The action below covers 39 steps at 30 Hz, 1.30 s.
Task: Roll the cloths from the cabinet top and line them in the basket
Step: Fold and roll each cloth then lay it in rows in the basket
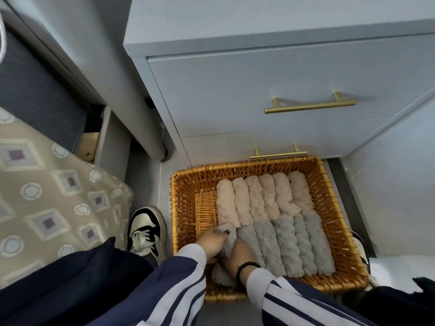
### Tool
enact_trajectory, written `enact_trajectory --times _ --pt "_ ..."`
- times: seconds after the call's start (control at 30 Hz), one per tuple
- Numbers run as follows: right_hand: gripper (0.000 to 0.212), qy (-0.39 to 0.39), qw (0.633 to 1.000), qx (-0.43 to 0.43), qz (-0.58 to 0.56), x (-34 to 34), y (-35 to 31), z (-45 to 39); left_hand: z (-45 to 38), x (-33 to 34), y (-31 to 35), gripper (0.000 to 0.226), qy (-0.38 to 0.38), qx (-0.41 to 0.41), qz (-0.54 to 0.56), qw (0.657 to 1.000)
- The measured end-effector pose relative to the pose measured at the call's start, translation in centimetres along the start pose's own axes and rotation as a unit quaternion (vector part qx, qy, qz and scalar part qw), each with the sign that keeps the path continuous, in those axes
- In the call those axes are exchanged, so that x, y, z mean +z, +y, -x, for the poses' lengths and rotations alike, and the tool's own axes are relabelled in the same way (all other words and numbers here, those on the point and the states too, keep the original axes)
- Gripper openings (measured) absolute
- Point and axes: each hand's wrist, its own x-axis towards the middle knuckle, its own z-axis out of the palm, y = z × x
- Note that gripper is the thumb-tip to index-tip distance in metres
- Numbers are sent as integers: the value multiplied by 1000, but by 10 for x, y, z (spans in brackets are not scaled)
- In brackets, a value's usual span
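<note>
A wicker basket [186, 184] stands on the floor in front of the cabinet [235, 90]. Inside it lie several rolled beige cloths [256, 198] in a far row and several rolled grey cloths [294, 245] in a near row. At the near left end, both hands are on one more grey rolled cloth [227, 245]. My left hand [211, 241] grips its far end, fingers curled round it. My right hand [242, 255] grips its right side, beside the neighbouring grey roll. The roll's near end shows below my wrists.
The cabinet has two drawers with brass handles [310, 105]. A bare strip of basket bottom [206, 210] lies left of the beige row. My shoe [146, 231] stands left of the basket, next to a patterned bed cover [47, 196].
</note>
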Motion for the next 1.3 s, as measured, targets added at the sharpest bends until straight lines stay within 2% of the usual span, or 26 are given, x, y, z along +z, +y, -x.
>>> enact_trajectory --times 0.23,0.3,0.37,0.47,0.57,0.63,0.7,0.77,0.83,0.93,1.03,1.17,1.3 --pt "44 -14 1000 25 14 -10 5 0 -17 5 2 37 -38 -35 14 999" --pt "41 -17 998 -5 61 -18 -1 6 -24 0 0 39 -51 -46 20 997" --pt "33 -28 982 -54 180 -33 -11 16 -29 -6 -1 36 -63 -55 28 996" --pt "31 11 900 -179 397 -52 -28 32 -34 -15 -1 36 -93 -58 12 994" --pt "34 1 770 -339 541 -48 -34 34 -36 -26 6 25 -97 -54 -37 993" --pt "33 -23 684 -415 600 -40 -29 25 -39 -34 18 23 -99 -48 -71 991" --pt "32 -37 653 -444 613 -38 -27 17 -40 -42 35 24 -69 -22 -73 995" --pt "32 -61 656 -435 614 -36 -28 12 -46 -47 51 38 -19 27 -24 999" --pt "31 -51 662 -424 615 -35 -29 9 -52 -47 63 59 -20 71 8 997" --pt "30 -4 682 -421 598 -30 -28 6 -59 -34 73 80 -53 96 -74 991" --pt "40 -10 711 -388 586 -21 -21 -3 -65 -16 73 94 -21 132 -168 977" --pt "49 -16 723 -356 592 -15 -19 -6 -72 -7 63 102 20 164 -194 967" --pt "52 -54 727 -317 607 -17 -29 -8 -78 -10 60 88 38 183 -223 957"
